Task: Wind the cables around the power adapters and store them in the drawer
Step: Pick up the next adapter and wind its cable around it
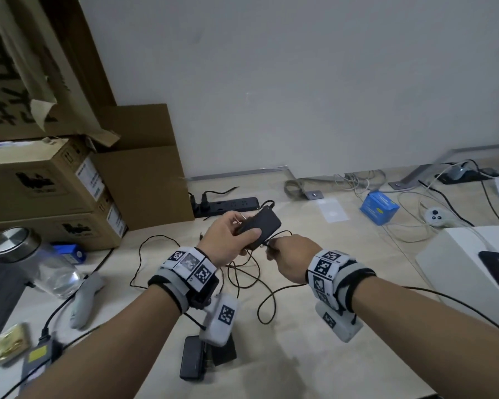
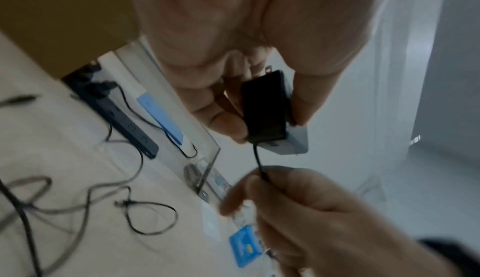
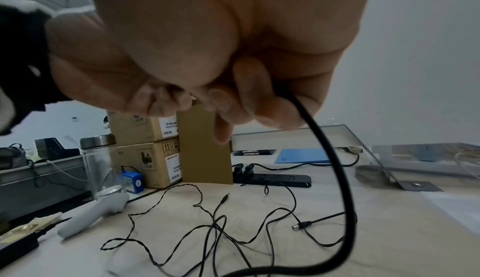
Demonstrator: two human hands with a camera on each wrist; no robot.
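My left hand (image 1: pixel 231 237) grips a black power adapter (image 1: pixel 260 229) above the light wooden table (image 1: pixel 343 326), thumb on its near face; the left wrist view shows the adapter (image 2: pixel 266 109) held between fingers and thumb. My right hand (image 1: pixel 285 256) pinches the adapter's thin black cable (image 2: pixel 259 162) just below the adapter's end. The cable (image 3: pixel 337 168) curves down from my right fingers (image 3: pixel 259 105). Loose black cables (image 1: pixel 242 280) tangle on the table below both hands. A second black adapter (image 1: pixel 192 357) lies near the table's front edge, partly hidden by my left wrist camera.
A black power strip (image 1: pixel 228 205) lies at the back by stacked cardboard boxes (image 1: pixel 46 180). A glass jar (image 1: pixel 35 260) and grey controller (image 1: pixel 84 300) sit at the left. A blue box (image 1: pixel 379 207) and white box (image 1: pixel 473 263) stand at the right.
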